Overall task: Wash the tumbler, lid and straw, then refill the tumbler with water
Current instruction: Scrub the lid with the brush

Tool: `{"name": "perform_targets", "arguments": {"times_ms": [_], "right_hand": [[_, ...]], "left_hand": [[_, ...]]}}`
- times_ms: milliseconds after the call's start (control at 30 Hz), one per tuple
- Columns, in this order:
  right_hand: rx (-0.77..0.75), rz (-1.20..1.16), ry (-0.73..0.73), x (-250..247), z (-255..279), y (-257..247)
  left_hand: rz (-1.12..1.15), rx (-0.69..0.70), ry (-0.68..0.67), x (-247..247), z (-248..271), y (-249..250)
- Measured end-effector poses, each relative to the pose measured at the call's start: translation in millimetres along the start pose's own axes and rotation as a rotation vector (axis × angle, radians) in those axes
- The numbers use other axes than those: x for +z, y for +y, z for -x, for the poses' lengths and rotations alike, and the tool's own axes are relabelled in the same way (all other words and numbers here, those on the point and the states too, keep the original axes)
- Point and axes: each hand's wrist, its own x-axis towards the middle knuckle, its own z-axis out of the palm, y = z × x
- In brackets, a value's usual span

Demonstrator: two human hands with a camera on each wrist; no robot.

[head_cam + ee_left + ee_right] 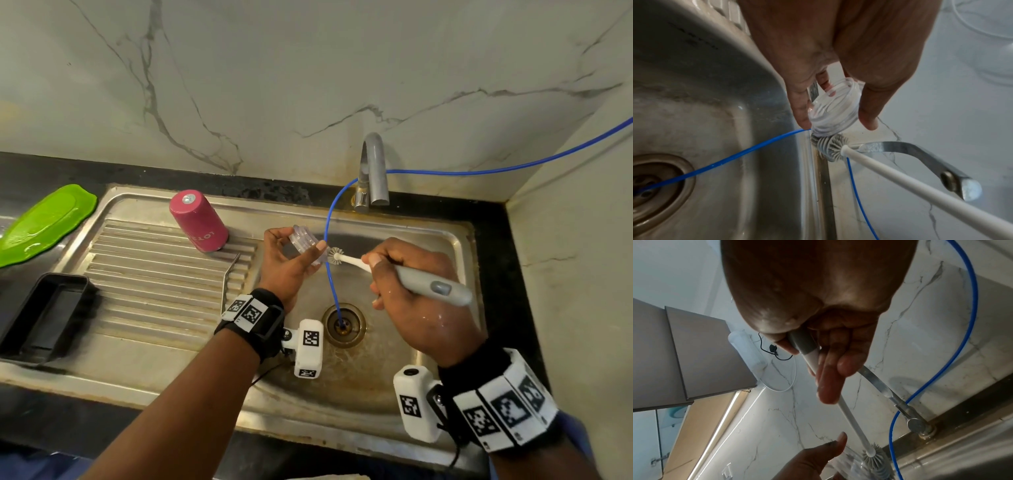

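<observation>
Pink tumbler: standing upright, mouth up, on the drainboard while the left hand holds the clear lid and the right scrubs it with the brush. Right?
Not quite. The head view shows the pink tumbler inverted, base up, on the drainboard. The rest holds: left hand holds the clear lid, right hand works the brush against it.

You see a steel sink (459, 240) of brushed metal, dull and stained brown round the drain (343, 325); your lid (833, 110) is clear, glossy plastic, ridged at the rim; the brush (421, 286) has a smooth white plastic stem, a matt grey grip and soft grey rubbery bristles; the pink tumbler (198, 221) looks matt-coated; the wall (308, 68) is polished veined marble; the tap (373, 168) is satin metal.
</observation>
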Motion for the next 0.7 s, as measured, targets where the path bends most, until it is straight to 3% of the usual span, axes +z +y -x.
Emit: {"name": "perform_targets", "arguments": {"times_ms": [167,300,433,567,700], "right_hand": [[-0.041,0.028,-0.064,1,-1,5],[-0.072,0.057,-0.093,4,1,12],[-0.059,0.064,-0.067,3,5,19],[-0.085,0.006,-0.126,-6,13,5],[-0.117,0.016,-0.156,-7,16,7]], "left_hand": [[0.068,-0.047,0.031,-3,-1,-2],[0.189,-0.120,-0.026,2,2,0],[0.227,-0.176,-0.027,4,2,0],[0.295,-0.170,0.066,-5,-7,7],[0.227,-0.121,0.016,2,-3,6]]}}
